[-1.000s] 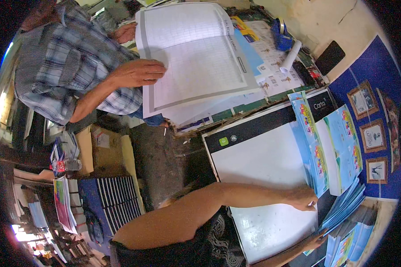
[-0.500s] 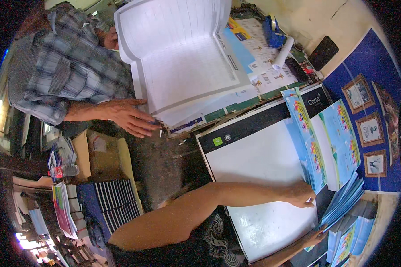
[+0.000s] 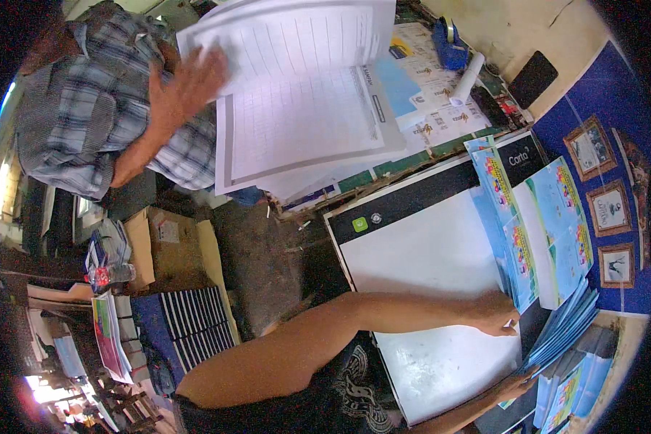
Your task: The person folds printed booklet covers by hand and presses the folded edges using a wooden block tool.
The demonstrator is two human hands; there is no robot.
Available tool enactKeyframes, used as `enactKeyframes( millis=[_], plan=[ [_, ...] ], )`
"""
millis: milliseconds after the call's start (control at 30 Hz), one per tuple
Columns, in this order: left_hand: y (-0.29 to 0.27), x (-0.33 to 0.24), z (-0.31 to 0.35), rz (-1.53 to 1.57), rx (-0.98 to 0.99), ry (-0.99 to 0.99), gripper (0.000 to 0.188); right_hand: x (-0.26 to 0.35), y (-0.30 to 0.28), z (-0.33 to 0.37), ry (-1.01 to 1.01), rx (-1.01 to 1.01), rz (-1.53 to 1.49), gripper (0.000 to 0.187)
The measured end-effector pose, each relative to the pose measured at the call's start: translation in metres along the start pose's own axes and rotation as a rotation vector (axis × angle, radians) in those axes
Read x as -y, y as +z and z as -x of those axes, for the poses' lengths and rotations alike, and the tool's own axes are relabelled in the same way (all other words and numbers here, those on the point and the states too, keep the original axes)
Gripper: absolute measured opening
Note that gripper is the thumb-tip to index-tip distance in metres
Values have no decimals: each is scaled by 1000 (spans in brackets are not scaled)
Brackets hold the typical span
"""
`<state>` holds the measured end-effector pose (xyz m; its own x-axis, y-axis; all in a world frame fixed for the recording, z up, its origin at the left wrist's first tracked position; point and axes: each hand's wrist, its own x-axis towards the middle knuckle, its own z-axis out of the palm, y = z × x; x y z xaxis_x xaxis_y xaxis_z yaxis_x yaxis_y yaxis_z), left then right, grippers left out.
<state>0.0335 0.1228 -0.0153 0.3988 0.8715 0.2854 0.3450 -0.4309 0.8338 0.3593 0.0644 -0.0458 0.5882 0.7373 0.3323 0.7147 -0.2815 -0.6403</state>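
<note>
My left hand (image 3: pixel 495 314) is closed, its fingers curled over the white board at the lower end of a tall stack of blue printed booklets (image 3: pixel 515 242). Whether anything is pinched in it is too small to make out. Lower down, my right hand (image 3: pixel 517 387) grips the near end of a fanned bundle of thin blue booklets (image 3: pixel 566 329). Beside the tall stack lies a second pile of blue booklets (image 3: pixel 560 217) with a thick white edge. Both piles rest on the white board with a black border (image 3: pixel 419 253).
Across from me a person in a checked shirt (image 3: pixel 65 130) handles large printed sheets (image 3: pixel 296 130) on a table. A tape dispenser (image 3: pixel 450 49) and paper roll (image 3: pixel 469 79) lie there. More booklets (image 3: pixel 568 390) stand at right; a cardboard box (image 3: pixel 173 242) and dark-blue books (image 3: pixel 192 325) at left.
The other person's hand has risen from the table corner to the upper left of the large sheets, and a page is lifted. My hands stay almost in place, with the view shifted slightly.
</note>
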Motion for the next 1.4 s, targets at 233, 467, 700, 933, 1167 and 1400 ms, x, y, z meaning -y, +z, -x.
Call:
enactKeyframes(
  millis=[233,467,700,933,1167,1400],
  plan=[
    [4,4,1,34,-44,12,31,6,3,3,-38,26,-20,69],
    [9,4,0,14,-65,21,28,0,-2,1,-71,24,13,73],
    [11,6,0,6,-66,11,25,36,-4,15,-40,7,36,73],
    [14,9,-1,9,-71,59,25,-4,-1,0,-144,34,45,71],
    [16,9,-2,-18,-58,34,24,0,-3,2,-100,28,79,68],
    [16,11,-2,-29,-73,59,23,3,-3,3,-101,39,38,67]
  ],
)
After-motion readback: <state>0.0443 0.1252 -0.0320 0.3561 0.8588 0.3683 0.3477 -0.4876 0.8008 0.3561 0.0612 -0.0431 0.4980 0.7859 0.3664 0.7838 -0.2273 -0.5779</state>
